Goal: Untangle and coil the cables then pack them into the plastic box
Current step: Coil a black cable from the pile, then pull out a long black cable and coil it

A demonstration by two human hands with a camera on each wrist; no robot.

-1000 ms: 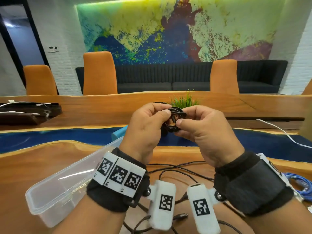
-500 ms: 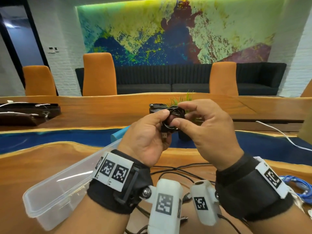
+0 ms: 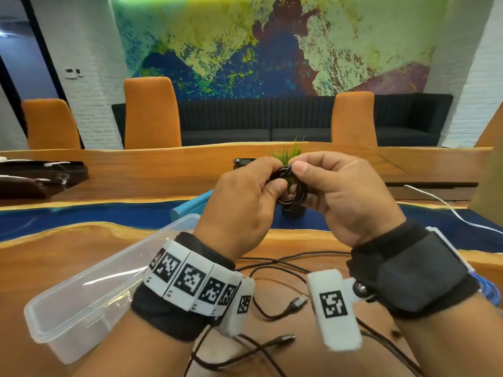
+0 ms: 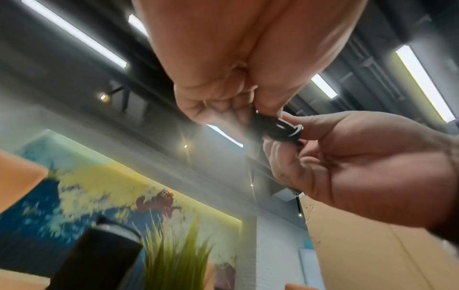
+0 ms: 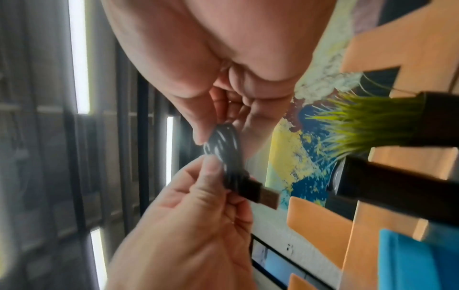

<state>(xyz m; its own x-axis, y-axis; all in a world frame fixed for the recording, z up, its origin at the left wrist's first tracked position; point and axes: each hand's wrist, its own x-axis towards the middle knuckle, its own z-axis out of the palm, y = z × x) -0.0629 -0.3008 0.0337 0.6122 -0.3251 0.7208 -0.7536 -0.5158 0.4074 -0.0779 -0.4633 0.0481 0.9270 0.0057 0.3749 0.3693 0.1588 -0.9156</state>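
I hold the small coiled black cable above the desk, pinched between my left hand and my right hand. Its USB plug sticks out below. The clear plastic box lies near the desk's left edge, loose black cables beside it under my wrists. A potted grass plant stands behind my hands. I can read no writing

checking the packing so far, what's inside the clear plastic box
Nothing shows through the clear plastic box where it is visible. The left hand and its wristband cover the right end, so that part stays unknown. The coiled black cable is in both hands, above the table.
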